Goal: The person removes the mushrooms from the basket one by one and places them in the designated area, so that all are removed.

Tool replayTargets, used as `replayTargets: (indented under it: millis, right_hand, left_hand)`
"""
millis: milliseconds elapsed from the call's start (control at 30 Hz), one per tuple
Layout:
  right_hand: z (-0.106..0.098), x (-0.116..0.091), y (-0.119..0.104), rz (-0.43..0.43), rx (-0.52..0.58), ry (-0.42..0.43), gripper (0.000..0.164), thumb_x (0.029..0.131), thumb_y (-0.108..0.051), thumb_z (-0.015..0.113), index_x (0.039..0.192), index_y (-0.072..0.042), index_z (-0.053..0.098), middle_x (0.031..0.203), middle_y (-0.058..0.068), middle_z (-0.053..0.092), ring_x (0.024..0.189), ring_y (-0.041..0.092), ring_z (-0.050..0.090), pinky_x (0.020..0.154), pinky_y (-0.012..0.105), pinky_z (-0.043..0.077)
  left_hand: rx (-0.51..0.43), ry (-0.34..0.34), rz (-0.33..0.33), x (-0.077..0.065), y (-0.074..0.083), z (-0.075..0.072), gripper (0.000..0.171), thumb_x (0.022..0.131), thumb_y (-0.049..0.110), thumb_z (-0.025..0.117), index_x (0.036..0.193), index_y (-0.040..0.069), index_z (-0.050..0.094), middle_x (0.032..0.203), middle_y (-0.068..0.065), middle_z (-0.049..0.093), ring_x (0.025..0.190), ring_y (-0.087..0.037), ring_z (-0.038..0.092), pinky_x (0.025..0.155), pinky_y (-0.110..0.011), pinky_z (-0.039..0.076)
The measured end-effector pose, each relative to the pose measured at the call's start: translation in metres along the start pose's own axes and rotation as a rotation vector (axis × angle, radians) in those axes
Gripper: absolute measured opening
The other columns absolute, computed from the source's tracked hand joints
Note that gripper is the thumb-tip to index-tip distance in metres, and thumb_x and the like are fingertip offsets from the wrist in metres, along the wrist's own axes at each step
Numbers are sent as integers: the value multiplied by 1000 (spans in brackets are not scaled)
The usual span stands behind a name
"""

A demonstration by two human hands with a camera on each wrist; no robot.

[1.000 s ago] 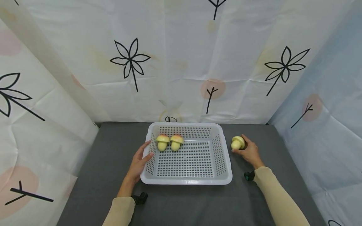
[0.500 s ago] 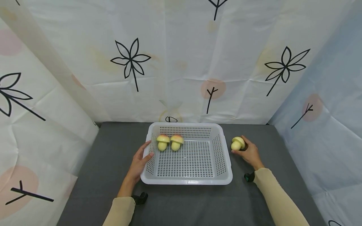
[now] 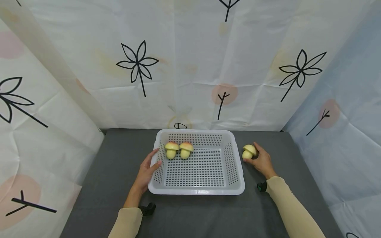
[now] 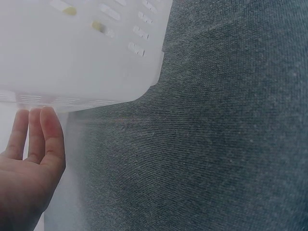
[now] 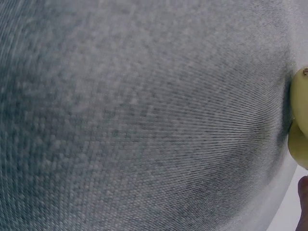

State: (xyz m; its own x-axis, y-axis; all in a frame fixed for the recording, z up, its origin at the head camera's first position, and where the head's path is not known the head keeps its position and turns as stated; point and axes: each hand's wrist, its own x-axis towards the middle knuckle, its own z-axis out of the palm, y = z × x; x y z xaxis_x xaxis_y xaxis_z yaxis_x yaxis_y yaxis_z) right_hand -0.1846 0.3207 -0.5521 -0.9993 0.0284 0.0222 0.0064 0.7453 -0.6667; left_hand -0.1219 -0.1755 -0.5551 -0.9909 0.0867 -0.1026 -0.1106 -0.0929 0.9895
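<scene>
A white perforated plastic basket (image 3: 193,190) sits on the dark grey cloth. My left hand (image 3: 146,170) holds its left rim, thumb over the edge; in the left wrist view, several fingers (image 4: 50,130) reach up against the basket's outer wall. Inside, at the back left, two toy mushrooms (image 3: 171,150) with reddish-yellow caps stand side by side. To the right of the basket, my right hand (image 3: 262,162) holds a third, yellow-green mushroom (image 3: 248,152) between thumb and fingers, close over the cloth. Only part of that mushroom shows at the right wrist view's edge, above a fingertip (image 5: 303,202).
Grey cloth (image 3: 190,215) covers the table around the basket. White fabric (image 3: 190,66) printed with black leaves and twigs hangs behind and on both sides. Each wrist wears a small black device (image 3: 147,209).
The right hand's mushroom has shifted slightly left and tilted, its stem turning toward the lower left. The left hand, the basket and the two mushrooms inside have stayed put.
</scene>
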Motion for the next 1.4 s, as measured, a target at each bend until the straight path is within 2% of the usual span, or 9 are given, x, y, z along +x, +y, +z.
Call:
replayTargets:
  millis: [233,467,600,800,1067,1400]
  right_hand:
    - [-2,0,-4,0,-15,-5,100,79,-15,88,154,10,29,150,37,38,136,53,37,110,62,30]
    - [-7,0,-7,37,48,-6,100,80,-20,88,155,9,28,153,34,36,140,50,35,112,58,31]
    - [-11,-2,-12,27,39,12,101,80,-24,88,155,7,29,155,33,34,140,51,35,111,61,31]
    - [-17,-4,-25,-27,31,31,99,80,-25,89,156,4,32,156,30,34,140,51,35,109,63,31]
    - [-31,-8,-52,-102,81,34,101,79,-29,90,158,-2,31,160,24,31,143,50,31,110,64,30]
    - [-42,-14,-99,-228,146,29,99,79,-25,90,158,-8,34,161,21,32,146,44,29,111,64,28]
  left_hand:
    - [-5,-2,6,-1,-1,0,60,103,15,61,158,22,36,160,-10,35,127,-47,50,88,-53,53]
    - [-4,-4,9,-1,1,0,59,104,14,60,158,22,36,161,-10,35,126,-46,50,88,-52,53]
    - [-6,-11,14,-1,2,0,60,104,14,60,158,21,36,160,-11,35,127,-47,49,88,-53,52]
    - [-5,-12,13,-1,2,0,60,104,15,60,158,21,35,161,-11,34,127,-46,49,88,-51,52]
    - [-12,-21,30,-2,3,0,61,104,15,60,158,20,35,161,-10,34,128,-47,48,88,-53,52]
    - [-14,-16,23,-1,2,0,61,103,16,62,158,21,35,161,-7,34,131,-46,46,91,-53,51]
